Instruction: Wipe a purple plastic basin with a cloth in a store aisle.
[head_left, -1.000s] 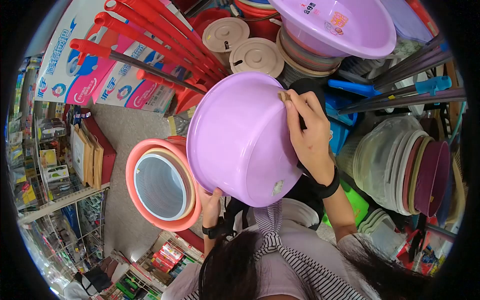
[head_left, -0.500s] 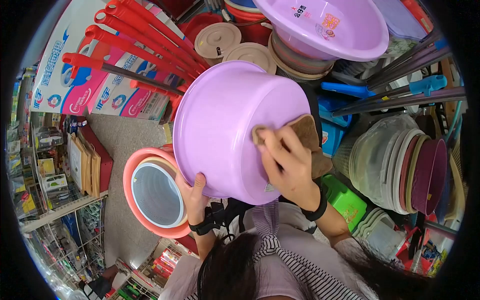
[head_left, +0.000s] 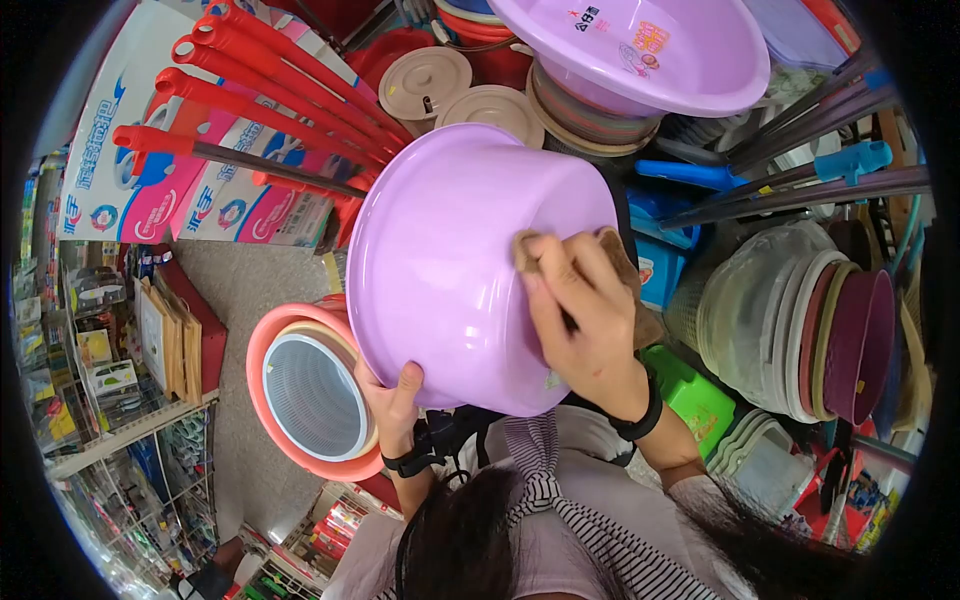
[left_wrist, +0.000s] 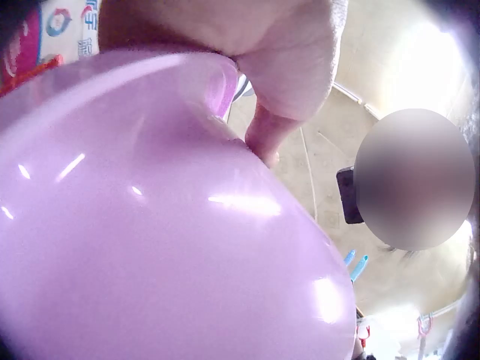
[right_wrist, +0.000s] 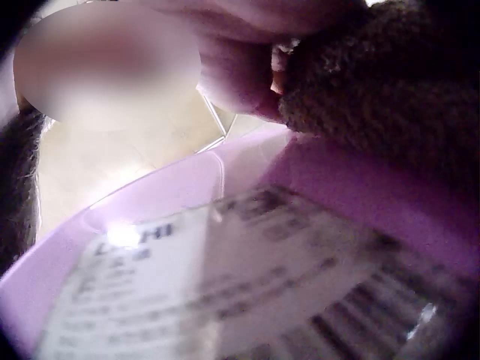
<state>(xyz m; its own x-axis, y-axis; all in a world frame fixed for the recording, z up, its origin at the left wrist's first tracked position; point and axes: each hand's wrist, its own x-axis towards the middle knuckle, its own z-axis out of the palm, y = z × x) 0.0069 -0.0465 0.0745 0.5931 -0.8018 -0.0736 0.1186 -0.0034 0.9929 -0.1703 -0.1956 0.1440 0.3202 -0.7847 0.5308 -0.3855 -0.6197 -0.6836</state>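
Note:
A glossy purple basin is held tilted on its side in front of the chest, its rim to the left. My left hand grips the rim at the lower left, thumb on the outer wall; in the left wrist view the hand is at the rim of the basin. My right hand pinches a brown cloth against the basin near its base edge. The right wrist view has the fuzzy cloth by the fingers of the hand, above a printed label on the basin.
Nested baskets in a pink tub stand on the floor at left. Red mop handles lean at upper left. A large purple basin tops a stack behind. Nested tubs and a green dustpan-like item are at right.
Over the last second the basin has turned, bringing its base more into view and then slightly away. My right hand has moved left and down with the cloth, then slightly up.

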